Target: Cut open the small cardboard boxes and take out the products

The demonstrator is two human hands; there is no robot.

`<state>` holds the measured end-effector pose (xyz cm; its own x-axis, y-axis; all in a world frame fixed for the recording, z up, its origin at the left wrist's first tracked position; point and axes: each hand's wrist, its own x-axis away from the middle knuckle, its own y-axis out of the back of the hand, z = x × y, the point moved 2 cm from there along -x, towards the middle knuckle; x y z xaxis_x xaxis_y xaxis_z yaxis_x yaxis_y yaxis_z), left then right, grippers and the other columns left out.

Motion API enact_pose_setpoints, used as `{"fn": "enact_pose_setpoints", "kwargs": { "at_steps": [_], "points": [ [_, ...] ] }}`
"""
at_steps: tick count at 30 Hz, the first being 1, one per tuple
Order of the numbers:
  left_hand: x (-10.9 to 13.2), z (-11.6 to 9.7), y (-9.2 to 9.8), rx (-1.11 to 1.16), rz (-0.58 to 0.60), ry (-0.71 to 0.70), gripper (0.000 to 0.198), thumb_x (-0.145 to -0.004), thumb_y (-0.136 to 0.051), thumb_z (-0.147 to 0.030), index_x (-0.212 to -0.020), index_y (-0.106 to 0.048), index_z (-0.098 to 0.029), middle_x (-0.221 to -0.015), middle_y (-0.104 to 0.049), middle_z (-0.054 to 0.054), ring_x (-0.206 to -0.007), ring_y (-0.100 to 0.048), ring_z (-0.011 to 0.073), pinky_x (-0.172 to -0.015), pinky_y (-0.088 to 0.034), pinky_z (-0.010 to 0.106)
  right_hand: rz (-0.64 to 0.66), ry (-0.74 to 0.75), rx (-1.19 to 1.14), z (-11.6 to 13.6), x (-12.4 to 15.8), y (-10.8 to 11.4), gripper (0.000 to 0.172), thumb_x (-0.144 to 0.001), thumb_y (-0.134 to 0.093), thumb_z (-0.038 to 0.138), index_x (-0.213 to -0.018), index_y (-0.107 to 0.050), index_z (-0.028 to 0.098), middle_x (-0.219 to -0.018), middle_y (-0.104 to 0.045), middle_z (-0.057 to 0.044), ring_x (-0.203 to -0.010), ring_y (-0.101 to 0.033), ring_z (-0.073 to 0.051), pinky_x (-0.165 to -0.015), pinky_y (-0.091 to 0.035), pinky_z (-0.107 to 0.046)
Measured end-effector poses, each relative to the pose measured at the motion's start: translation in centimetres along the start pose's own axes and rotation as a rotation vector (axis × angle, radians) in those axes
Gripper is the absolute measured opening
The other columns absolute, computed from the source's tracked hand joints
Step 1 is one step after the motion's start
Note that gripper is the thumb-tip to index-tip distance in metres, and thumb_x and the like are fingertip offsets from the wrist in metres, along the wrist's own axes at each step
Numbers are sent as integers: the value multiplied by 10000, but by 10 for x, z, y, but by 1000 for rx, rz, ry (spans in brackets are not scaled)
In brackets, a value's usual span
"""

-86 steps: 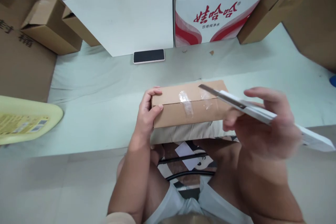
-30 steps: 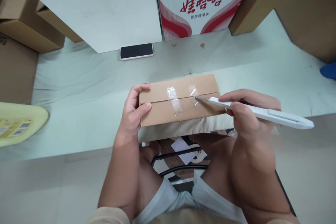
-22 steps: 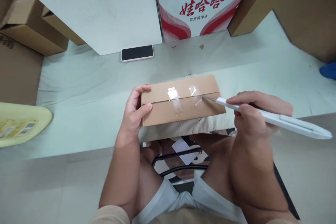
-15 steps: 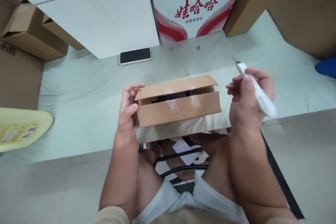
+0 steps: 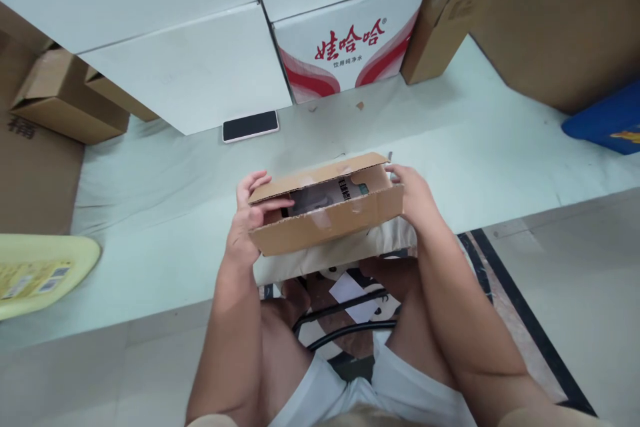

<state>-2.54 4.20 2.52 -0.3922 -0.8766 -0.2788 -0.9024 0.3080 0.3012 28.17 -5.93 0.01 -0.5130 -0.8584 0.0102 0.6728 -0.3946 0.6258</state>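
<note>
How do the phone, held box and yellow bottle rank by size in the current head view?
1. Held box
2. Yellow bottle, counting only the part in frame
3. Phone, clearly smallest

We take the white carton with red lettering (image 5: 345, 43) as our landmark. It stands on a long table (image 5: 490, 147) spread with pale green cloth, which reaches out to its left and right and in front of it. We see a plain white carton (image 5: 195, 73) just left of it, a narrow brown carton (image 5: 435, 37) just right, and a larger brown one (image 5: 550, 33) further right. Well in front of it, past the table's edge, lie pale floor tiles (image 5: 580, 273) and a dark-bordered mat (image 5: 529, 317). Soft light leaves us only faint shadows.
</note>
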Motion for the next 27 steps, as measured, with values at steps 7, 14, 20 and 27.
{"fn": "enact_pose_setpoints", "kwargs": {
  "at_steps": [7,14,20,27],
  "points": [
    [8,-12,0,-19,80,-144,648,-967,-357,-689,-702,-752,-248,-1510,-458,45,-1410,-445,355,-1256,-374,575,-117,517,-477,35,21,17,411,-956,-540,546,-794,-793,266,-941,-652,-63,-994,-626,-248,-960,-505,-474],
    [1,-28,4,333,-263,-161,548,-891,-533,-600,-509,-590,-212,-1278,-558,50,-1205,-600,290,-1052,-526,449,132,707,-391,40,35,2,513,-1015,-368,540,-957,-819,304,-1330,-447,-53,-1383,-402,-313,-1245,-250,-549],
    [-3,-31,10,244,-370,-220,486,-848,-621,-521,-499,-577,-186,-1114,-601,71,-1082,-661,256,-1031,-523,447,-178,699,-593,44,38,-10,439,-976,-413,597,-787,-581,238,-1272,-426,-57,-1269,-478,-290,-1087,-431,-509],
    [-11,-123,1,-158,-167,-414,154,-875,-675,-271,-722,-686,-259,-752,-613,-1,-730,-603,168,-695,-523,346,-237,687,-760,41,40,-16,462,-944,-419,678,-822,-498,240,-1259,-458,-58,-1214,-555,-288,-1077,-447,-525]
  ]
}}
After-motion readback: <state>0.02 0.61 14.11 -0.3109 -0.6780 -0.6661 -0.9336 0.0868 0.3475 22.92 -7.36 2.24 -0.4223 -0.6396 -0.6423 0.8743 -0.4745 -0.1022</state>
